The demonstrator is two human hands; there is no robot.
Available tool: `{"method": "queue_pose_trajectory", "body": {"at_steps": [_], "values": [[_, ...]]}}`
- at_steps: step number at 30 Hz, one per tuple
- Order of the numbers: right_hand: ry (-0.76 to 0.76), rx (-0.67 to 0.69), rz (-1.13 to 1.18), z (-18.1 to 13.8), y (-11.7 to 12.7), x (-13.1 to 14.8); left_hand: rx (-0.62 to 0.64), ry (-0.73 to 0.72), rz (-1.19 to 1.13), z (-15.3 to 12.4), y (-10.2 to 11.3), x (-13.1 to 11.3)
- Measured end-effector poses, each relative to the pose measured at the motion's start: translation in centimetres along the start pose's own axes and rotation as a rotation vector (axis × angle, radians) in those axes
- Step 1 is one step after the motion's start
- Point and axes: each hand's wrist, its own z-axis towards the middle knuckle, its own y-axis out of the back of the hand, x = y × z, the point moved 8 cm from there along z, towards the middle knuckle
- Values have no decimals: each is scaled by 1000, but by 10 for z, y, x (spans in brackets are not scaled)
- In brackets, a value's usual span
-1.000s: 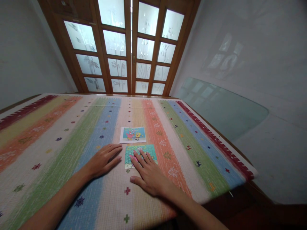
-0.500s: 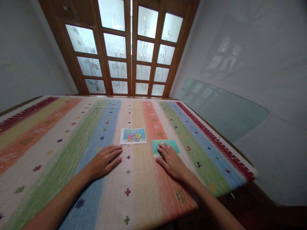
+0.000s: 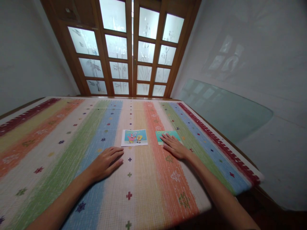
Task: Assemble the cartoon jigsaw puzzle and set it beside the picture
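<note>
On the striped tablecloth (image 3: 144,179) lie two cartoon pictures. The left one, a white-edged cartoon card (image 3: 134,137), shows a pink and a yellow figure and has nothing on top of it. My left hand (image 3: 107,162) rests flat just below and left of that card, fingers stretched out and apart from it. My right hand (image 3: 174,145) lies flat over the second, a green cartoon card (image 3: 159,135); the fingers cover its middle and lower right, so much of its print is hidden. A small gap of cloth separates the two cards.
The table's front right edge (image 3: 206,209) runs close under my right forearm. Wooden doors with frosted panes (image 3: 117,46) stand beyond the far edge. A pale wall (image 3: 263,95) with a greenish glass-like panel (image 3: 223,111) is on the right.
My right hand has slid the green card away from me and slightly right, about level with the white-edged card. My left hand and the white-edged card stay in place.
</note>
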Motion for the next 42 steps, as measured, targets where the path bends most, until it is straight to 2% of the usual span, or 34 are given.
{"method": "queue_pose_trajectory", "body": {"at_steps": [6,13,20,28,34,42], "values": [[29,11,-50,9,1,-16,-9,1,-4,0,0,0],[49,-35,-109,8,-1,-16,-7,4,1,0,-1,1],[-26,-83,-215,4,0,-16,-15,-3,-1,1,-1,-1],[-61,-57,-213,-2,-1,-1,-27,-3,-14,0,-1,0],[-27,-38,-191,-1,-4,15,-13,14,-24,1,-1,1],[-9,-77,-164,-1,-2,18,-4,18,-19,2,0,0]]}}
